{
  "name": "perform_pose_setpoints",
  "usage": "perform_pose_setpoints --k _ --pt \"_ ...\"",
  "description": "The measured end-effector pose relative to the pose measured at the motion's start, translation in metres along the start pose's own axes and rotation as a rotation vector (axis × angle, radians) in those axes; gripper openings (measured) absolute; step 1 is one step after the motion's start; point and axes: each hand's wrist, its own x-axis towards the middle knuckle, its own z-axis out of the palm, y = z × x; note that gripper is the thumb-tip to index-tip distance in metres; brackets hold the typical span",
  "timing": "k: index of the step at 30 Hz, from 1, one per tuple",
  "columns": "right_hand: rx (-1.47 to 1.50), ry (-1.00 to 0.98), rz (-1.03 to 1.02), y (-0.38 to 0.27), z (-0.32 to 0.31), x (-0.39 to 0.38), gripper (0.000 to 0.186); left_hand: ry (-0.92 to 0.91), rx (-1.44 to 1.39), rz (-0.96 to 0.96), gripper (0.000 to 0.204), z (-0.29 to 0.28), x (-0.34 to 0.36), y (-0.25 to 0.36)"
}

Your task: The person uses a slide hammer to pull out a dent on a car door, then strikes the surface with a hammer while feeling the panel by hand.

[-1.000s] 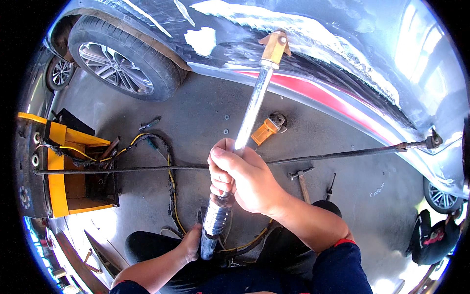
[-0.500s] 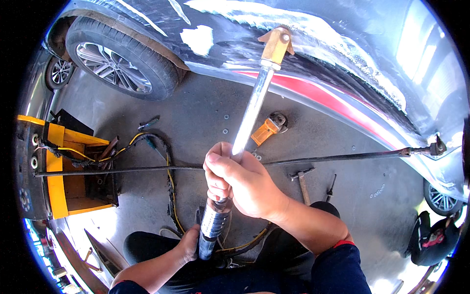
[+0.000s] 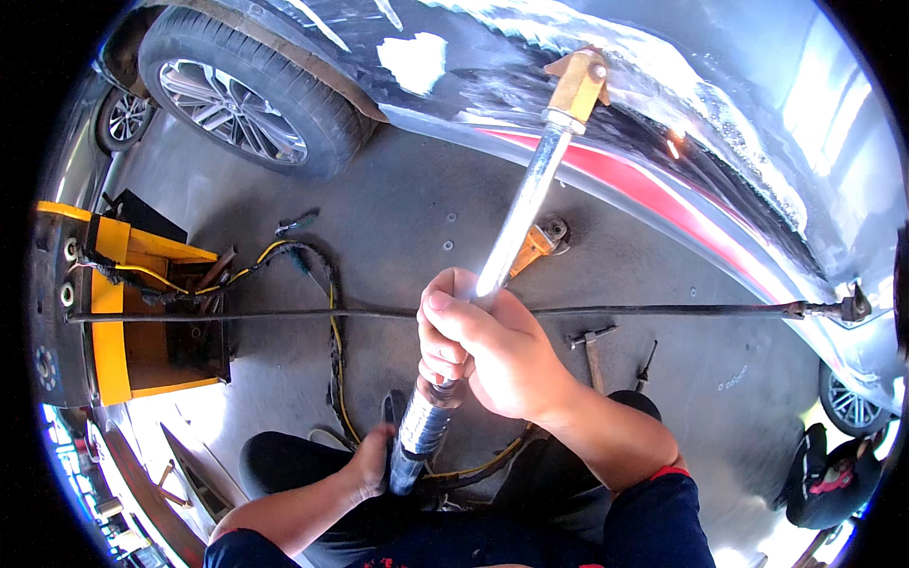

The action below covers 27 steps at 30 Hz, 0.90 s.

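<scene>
Both my hands are on a slide-hammer dent puller (image 3: pixel 525 218), a long tool with a bright metal shaft and a brass-coloured head. Its head is over the scraped car side panel (image 3: pixel 653 180), near a red strip; I cannot tell whether the tip touches. A small orange spark glows on the panel to the right of the head. My right hand (image 3: pixel 488 346) is closed round the shaft's lower part, thumb on top. Lower down, my left hand (image 3: pixel 374 462) is closed at the dark rear handle, its fingers mostly hidden.
A yellow cart (image 3: pixel 114 327) stands at left; its black cable (image 3: pixel 625 310) stretches across to a clamp (image 3: pixel 852 305) on the car. On the floor lie an angle grinder (image 3: pixel 535 251), a hammer (image 3: pixel 594 360), and several washers. A wheel (image 3: pixel 246 99) is upper left. Another person (image 3: pixel 833 483) crouches far right.
The dent puller's head has shifted right along the panel, with both hands still gripping the tool. A spark now shows on the panel. The whole view has shifted slightly.
</scene>
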Motion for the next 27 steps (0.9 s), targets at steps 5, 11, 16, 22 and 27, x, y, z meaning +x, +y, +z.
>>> perform_pose_setpoints --k 5,11,16,22,27 --pt "-0.365 0.012 -0.040 0.057 -0.012 -0.013 0.009 -0.029 0.028 0.082 0.034 -0.004 0.018 -0.006" --pt "-0.234 0.001 -0.200 0.012 -0.013 0.012 0.017 0.076 0.158 0.001 0.054 -0.007 0.018 -0.003" --pt "-0.254 0.080 -0.226 0.069 -0.015 -0.010 0.011 -0.045 0.131 0.122 0.051 -0.009 0.030 -0.001" --pt "-0.253 -0.011 -0.091 0.067 -0.029 -0.007 0.021 -0.062 0.041 0.069 0.040 -0.021 0.041 -0.004" --pt "-0.668 0.033 -0.442 0.040 -0.022 -0.007 0.048 0.130 -0.068 0.257 0.041 -0.020 0.032 0.009"
